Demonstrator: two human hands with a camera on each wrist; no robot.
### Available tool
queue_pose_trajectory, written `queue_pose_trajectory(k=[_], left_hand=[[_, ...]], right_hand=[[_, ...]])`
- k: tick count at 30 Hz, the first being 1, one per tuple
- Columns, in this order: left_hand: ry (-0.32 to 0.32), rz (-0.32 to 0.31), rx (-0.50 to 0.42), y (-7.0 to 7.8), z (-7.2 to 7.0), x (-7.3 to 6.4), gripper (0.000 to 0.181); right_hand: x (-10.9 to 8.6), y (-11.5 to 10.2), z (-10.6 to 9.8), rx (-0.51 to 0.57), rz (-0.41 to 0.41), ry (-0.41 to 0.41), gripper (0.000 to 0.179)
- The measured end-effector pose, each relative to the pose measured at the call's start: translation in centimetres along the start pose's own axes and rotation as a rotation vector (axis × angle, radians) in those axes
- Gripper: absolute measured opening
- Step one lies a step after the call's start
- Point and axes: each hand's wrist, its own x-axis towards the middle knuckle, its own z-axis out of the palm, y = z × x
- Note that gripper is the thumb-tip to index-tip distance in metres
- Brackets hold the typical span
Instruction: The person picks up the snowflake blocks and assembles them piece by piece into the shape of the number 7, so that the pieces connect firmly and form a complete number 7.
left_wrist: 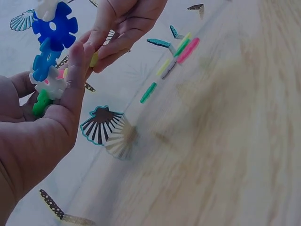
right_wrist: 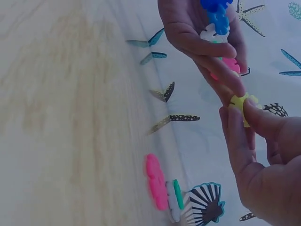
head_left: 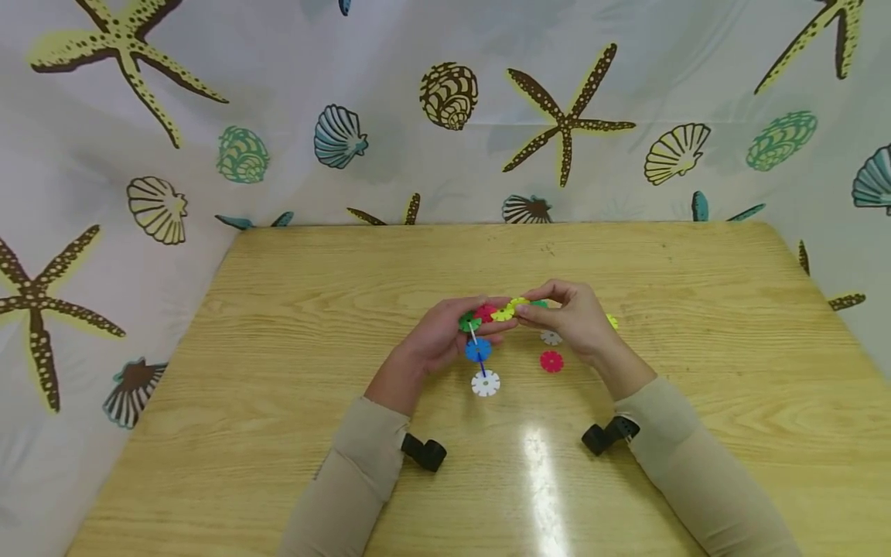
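Observation:
A chain of notched plastic snowflake discs is held above the table. In the head view its white disc [head_left: 485,383] hangs lowest, followed by a blue disc [head_left: 478,350] and a green disc [head_left: 469,321]. My left hand [head_left: 433,334] grips the chain around its green and red discs [head_left: 485,312]; its fingers hide part of them. At the chain's far end, my right hand [head_left: 581,321] pinches a yellow disc [right_wrist: 239,102] between thumb and fingers. Another yellow disc [head_left: 503,314] lies beside it, against the left fingers. Whether the two yellow discs are joined, I cannot tell.
Loose discs lie on the wooden table [head_left: 696,309] near my right hand: a pink one [head_left: 551,361], a white one [head_left: 551,338], a green one [head_left: 539,304] and a yellow one [head_left: 612,321]. Behind the table hangs a cloth [head_left: 390,46] printed with shells and starfish.

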Motion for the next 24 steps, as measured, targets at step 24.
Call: queue_pose_trajectory(k=[24], left_hand=[[0.017, 0.004, -0.056, 0.5, 0.0, 0.3, 0.044]], right_hand=[[0.4, -1.6, -1.9, -0.268, -0.034, -0.051, 0.024]])
